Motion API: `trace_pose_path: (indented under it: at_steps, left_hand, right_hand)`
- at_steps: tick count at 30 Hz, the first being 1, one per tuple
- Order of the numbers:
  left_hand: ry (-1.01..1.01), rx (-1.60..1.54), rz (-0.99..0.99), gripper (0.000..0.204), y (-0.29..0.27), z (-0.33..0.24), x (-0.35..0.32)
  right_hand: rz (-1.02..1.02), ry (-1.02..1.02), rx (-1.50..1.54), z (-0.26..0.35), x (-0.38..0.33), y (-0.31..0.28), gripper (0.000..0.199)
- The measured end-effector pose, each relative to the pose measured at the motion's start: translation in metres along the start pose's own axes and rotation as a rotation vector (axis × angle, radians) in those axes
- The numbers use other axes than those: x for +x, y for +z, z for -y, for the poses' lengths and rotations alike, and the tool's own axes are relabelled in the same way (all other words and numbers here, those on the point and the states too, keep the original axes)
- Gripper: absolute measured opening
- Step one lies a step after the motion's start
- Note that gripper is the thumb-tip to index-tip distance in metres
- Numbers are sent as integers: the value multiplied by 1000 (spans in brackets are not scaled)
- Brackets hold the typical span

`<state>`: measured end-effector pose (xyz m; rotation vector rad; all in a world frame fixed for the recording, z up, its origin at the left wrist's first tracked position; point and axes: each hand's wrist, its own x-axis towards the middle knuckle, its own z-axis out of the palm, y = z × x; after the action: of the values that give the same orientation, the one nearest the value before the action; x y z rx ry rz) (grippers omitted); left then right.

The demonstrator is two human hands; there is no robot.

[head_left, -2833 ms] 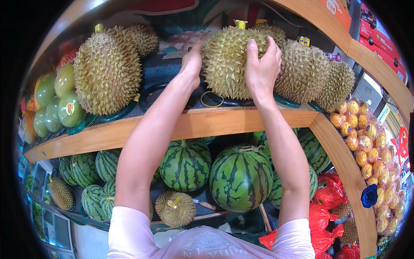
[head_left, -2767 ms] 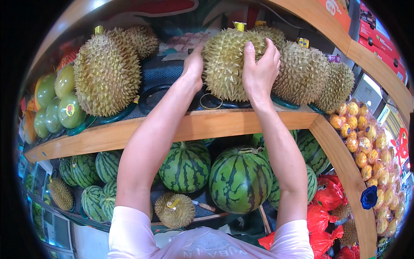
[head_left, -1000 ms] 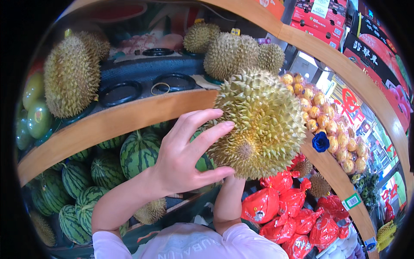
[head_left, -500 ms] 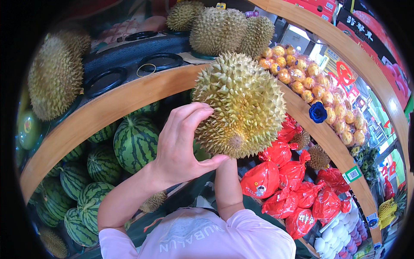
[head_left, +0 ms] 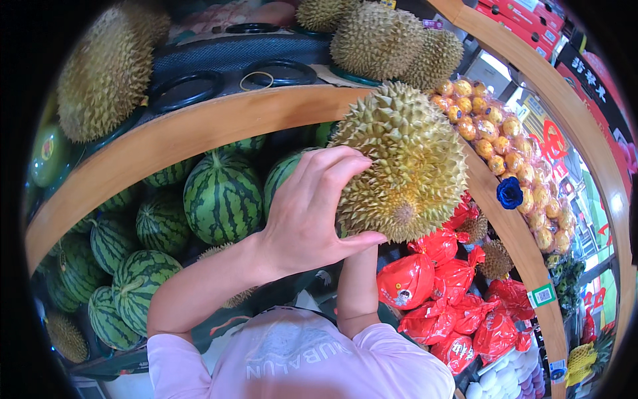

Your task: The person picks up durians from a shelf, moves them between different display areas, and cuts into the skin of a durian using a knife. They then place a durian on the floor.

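Head view is showing me a big spiky durian (head_left: 399,159) being held up in front of the curved wooden shelf edge (head_left: 199,130), clear of the shelf and resting on nothing but hands. I am seeing the left hand (head_left: 312,213) pressing against the fruit's near side, fingers spread and curled over the spines, thumb tucked under its lower edge. The right hand is sitting behind or beneath the fruit; only the right forearm (head_left: 359,286) is rising up to it, so I cannot tell how those fingers are set, though I am judging that they are carrying most of the weight from below.

Below the shelf, striped watermelons (head_left: 222,196) are stacked, and red net bags (head_left: 432,286) are lying just under the fruit. More durians (head_left: 379,36) are standing on the shelf above, beside empty black ring stands (head_left: 186,90).

What I am worrying about: the left hand is steadying rather than clamping, and the spines are discouraging a firm squeeze. If the hidden hand is shifting, the heavy fruit could be rolling off toward the bags or the watermelons, or spiking the palm.
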<state>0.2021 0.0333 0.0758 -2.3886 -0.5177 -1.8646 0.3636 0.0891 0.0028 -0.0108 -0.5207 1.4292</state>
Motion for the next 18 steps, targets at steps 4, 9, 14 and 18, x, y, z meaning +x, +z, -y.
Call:
trace_pose_path:
  at_steps: [4, 9, 14, 18]
  left_hand:
    - [-13, 21, -7, 90, 2, 1, 0]
    - [-50, 40, 17, 90, 1, 4, 1]
    - [-211, 10, 77, 85, -4, 8, 1]
    - [-268, -20, 98, 79, -5, 19, 4]
  right_hand:
    - [16, 5, -1, 1, 2, 0, 65]
    - [35, 6, 3, -3, 14, 0, 65]
    - [53, -11, 21, -3, 23, 1, 64]
    - [55, -16, 32, -3, 26, -2, 64]
